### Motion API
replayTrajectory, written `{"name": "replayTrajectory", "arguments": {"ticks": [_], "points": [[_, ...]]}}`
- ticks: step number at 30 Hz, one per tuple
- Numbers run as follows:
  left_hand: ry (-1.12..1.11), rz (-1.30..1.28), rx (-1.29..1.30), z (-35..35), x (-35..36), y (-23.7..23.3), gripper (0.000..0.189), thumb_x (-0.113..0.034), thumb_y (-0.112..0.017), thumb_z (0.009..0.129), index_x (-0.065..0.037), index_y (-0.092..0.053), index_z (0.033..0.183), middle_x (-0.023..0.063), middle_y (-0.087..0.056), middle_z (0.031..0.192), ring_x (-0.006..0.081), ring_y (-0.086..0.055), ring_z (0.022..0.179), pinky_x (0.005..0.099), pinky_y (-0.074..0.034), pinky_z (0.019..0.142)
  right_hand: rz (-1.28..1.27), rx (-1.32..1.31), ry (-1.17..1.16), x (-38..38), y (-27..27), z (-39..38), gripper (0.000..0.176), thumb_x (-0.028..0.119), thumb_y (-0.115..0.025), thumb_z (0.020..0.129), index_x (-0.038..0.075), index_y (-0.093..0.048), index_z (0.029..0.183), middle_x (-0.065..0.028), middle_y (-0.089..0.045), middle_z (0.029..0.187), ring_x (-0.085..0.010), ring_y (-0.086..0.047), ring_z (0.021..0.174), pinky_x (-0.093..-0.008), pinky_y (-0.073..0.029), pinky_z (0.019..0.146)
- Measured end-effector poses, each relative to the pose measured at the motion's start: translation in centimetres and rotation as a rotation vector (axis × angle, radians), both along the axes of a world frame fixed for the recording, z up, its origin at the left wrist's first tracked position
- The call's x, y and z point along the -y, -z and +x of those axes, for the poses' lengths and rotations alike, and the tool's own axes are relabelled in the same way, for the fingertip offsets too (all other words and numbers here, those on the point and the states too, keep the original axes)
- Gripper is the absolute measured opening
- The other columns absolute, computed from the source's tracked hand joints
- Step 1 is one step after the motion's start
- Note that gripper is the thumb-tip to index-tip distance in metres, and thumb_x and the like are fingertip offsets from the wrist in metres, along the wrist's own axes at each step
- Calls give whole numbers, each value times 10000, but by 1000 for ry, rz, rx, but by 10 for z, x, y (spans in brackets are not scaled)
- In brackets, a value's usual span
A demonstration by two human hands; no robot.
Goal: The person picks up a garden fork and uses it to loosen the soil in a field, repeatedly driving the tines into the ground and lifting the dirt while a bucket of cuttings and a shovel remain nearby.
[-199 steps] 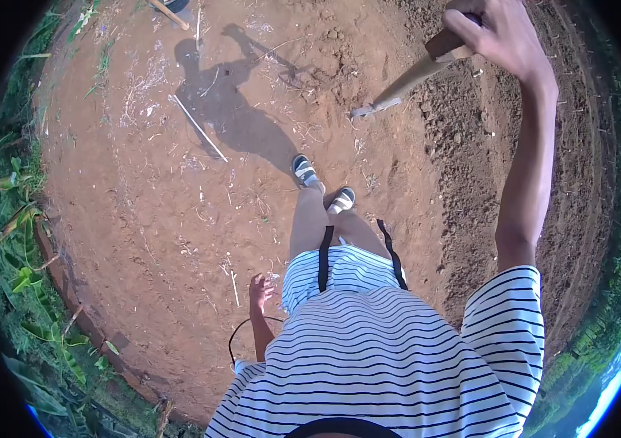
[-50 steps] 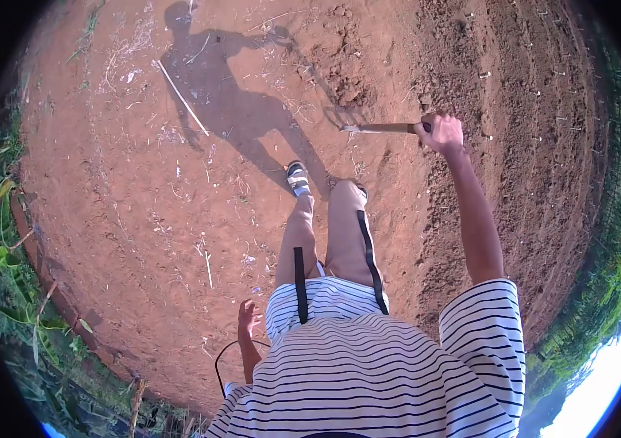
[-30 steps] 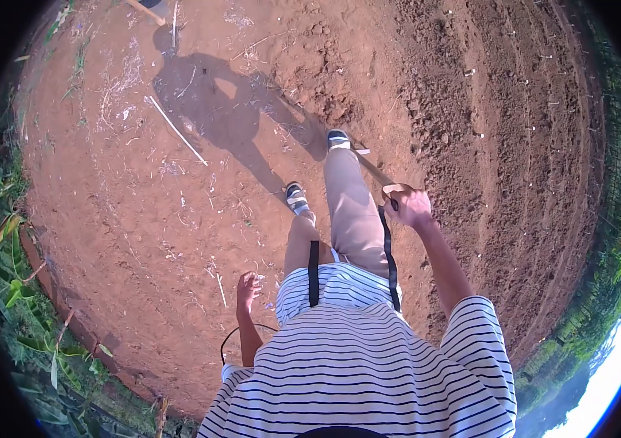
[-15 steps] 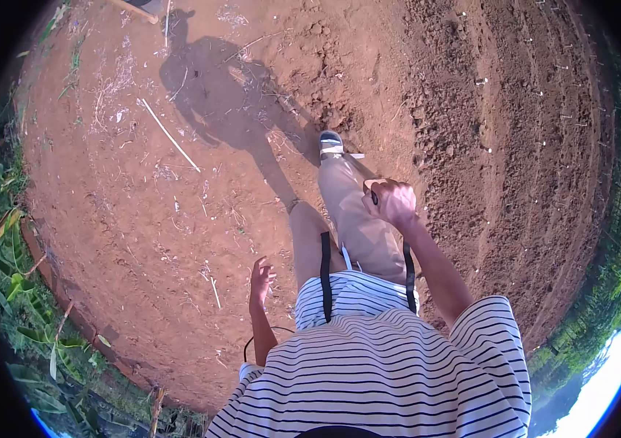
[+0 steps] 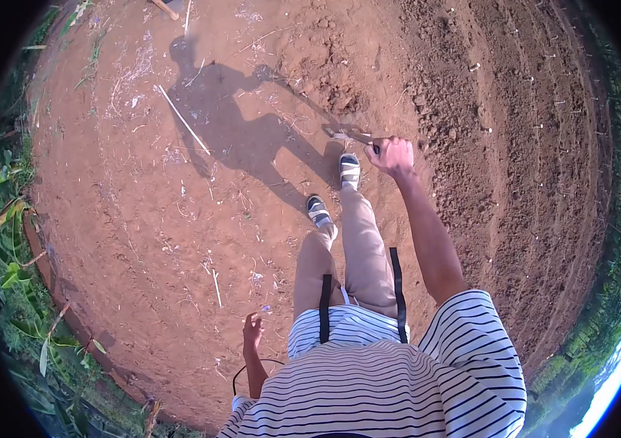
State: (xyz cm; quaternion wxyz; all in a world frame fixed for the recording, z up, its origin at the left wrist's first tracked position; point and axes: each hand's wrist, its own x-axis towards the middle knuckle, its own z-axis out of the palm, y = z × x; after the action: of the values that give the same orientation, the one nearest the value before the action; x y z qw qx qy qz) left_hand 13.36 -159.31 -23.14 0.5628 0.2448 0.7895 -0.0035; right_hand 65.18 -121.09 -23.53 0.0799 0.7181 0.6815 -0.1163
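My right hand [image 5: 396,155] is closed round the near end of a wooden-handled garden tool [image 5: 360,136], held out ahead of my body on the right. The handle slants away to the ground just beyond my feet, and a long handle shows in my shadow too. The tool's head is too small to tell its kind. My left hand [image 5: 253,332] hangs low at my left side, empty, with its fingers loosely bent and apart. Both my feet, in sandals [image 5: 350,169], stand on the bare soil.
Dug, rowed soil [image 5: 500,168] with small white markers runs along the right. A pale stick [image 5: 184,121] lies on the smoother soil [image 5: 135,241] at left. Green plants [image 5: 15,270] edge the left side. Part of a wooden object [image 5: 167,9] shows at the top.
My right hand has moved forward, away from my body, and more of the tool now shows. My left hand has dropped back slightly. Both feet are now visible.
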Motion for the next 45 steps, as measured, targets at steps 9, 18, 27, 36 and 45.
{"name": "replayTrajectory", "arguments": {"ticks": [9, 18, 27, 36, 45], "points": [[-71, -158, 98, 41, 48, 6, 340, -266, -428, 891, -139, -393, 1204, 130, -559, 1013, 216, -601, 780, 353, -480, 654, 389, -328, -16, 218, 50, -36, 181, 212, -570, 621, 112, -472, 505, -40, -473, 482, -203, -496, 438, -326, -385, 448], [-68, -192, 39, 75, 92, 38, 311, -220, -467, 869, -121, -444, 1163, 103, -590, 941, 170, -611, 744, 259, -469, 573, -387, -330, 118, 435, 206, -15, 222, 302, -547, 707, 88, -590, 743, -95, -604, 683, -244, -577, 717, -370, -399, 741], [-137, -317, 19, 92, 165, 51, 328, -253, -470, 879, -116, -436, 1176, 103, -595, 922, 169, -598, 727, 274, -459, 595, -1114, -183, 92, 466, 310, 23, 319, 315, -499, 730, 117, -597, 960, -123, -616, 930, -285, -543, 961, -399, -361, 886], [-278, -71, 146, 124, 159, 4, 298, -238, -457, 885, -138, -435, 1165, 94, -591, 925, 168, -602, 716, 273, -457, 582, -978, -394, -232, 280, 90, 58, 458, 511, -480, 743, 86, -606, 858, -161, -613, 819, -313, -589, 817, -403, -459, 754], [-346, -30, 118, 128, 151, 18, 297, -254, -460, 872, -133, -426, 1141, 125, -573, 983, 221, -606, 740, 361, -485, 584, -68, -261, -316, -23, -184, 66, 507, 526, -368, 770, 114, -660, 727, 30, -302, 404, -90, -237, 362, -287, -255, 330]]}}
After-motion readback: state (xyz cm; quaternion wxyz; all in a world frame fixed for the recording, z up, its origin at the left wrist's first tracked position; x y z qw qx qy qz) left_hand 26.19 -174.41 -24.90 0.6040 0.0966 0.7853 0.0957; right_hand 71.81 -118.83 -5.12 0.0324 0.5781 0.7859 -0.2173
